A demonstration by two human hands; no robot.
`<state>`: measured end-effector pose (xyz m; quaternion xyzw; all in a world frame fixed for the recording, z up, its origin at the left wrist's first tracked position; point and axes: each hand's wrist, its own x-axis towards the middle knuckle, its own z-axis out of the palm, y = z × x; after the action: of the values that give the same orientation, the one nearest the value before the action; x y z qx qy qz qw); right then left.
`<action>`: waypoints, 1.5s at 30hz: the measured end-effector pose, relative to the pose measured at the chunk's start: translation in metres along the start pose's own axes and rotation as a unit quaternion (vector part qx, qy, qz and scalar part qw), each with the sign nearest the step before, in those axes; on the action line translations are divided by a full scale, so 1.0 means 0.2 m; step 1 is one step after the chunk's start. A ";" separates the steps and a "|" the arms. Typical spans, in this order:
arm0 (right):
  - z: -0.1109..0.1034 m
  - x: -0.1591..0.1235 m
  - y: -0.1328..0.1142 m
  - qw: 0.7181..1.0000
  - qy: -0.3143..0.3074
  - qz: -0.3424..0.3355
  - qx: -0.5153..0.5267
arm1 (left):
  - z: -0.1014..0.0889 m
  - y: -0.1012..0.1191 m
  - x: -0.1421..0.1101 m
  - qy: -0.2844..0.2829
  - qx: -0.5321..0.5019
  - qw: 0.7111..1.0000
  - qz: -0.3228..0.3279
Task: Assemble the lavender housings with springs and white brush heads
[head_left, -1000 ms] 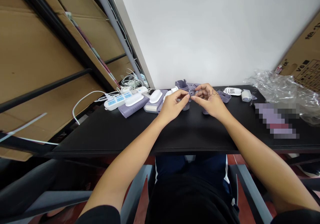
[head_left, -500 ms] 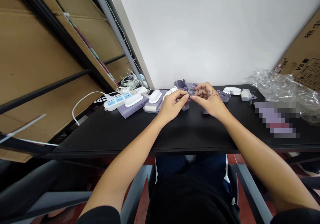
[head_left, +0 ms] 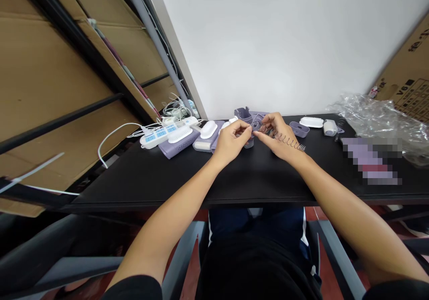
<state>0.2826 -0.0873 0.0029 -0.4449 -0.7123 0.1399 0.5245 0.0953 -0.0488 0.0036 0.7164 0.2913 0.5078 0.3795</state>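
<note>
Above the table's back half, my left hand (head_left: 230,143) pinches the edge of a small round purple part (head_left: 256,125). From that part a long thin coil spring (head_left: 288,142) runs right, lying over the back of my right hand (head_left: 279,144) and ending near the wrist. My right thumb and fingers close around the spring's near end beside the purple part; how they grip it is partly hidden. Behind my hands stands a purple housing (head_left: 242,114). An oval purple cup-like piece (head_left: 299,129) lies just right of my right hand.
On the left are a white power strip (head_left: 161,134) with cables, and purple boxes (head_left: 181,144) bearing white oval pieces. Toward the right lie a white oval piece (head_left: 311,122), a white-and-purple part (head_left: 330,127) and clear plastic wrap (head_left: 378,117). A white wall (head_left: 284,45) rises behind the black table (head_left: 261,179).
The spring's free end has dropped from pointing level to the right to hanging down over my right hand and wrist. Both hands stay in nearly the same place.
</note>
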 end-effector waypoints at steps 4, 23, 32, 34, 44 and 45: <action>0.00 0.00 -0.01 1.000 0.011 0.007 -0.001 | 0.00 0.01 0.00 0.000 -0.006 1.000 -0.007; -0.02 0.00 -0.01 0.998 0.022 0.002 -0.061 | 0.01 0.02 0.00 -0.012 -0.039 0.999 -0.033; -0.01 0.00 -0.02 0.998 0.024 -0.007 -0.066 | 0.00 0.01 0.01 -0.018 -0.053 0.998 -0.039; -0.01 0.00 -0.02 0.997 0.029 -0.003 -0.068 | 0.00 0.01 0.01 -0.019 -0.051 0.998 -0.040; 0.01 -0.01 -0.02 0.997 0.054 0.005 -0.058 | 0.01 0.02 0.00 -0.022 -0.056 0.997 -0.050; 0.01 -0.01 -0.02 0.997 0.055 0.005 -0.056 | 0.01 0.02 0.00 -0.023 -0.058 0.997 -0.050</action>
<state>0.2787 -0.0911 0.0034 -0.4846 -0.6866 0.0776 0.5364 0.0972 -0.0514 0.0071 0.6892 0.2882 0.4876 0.4519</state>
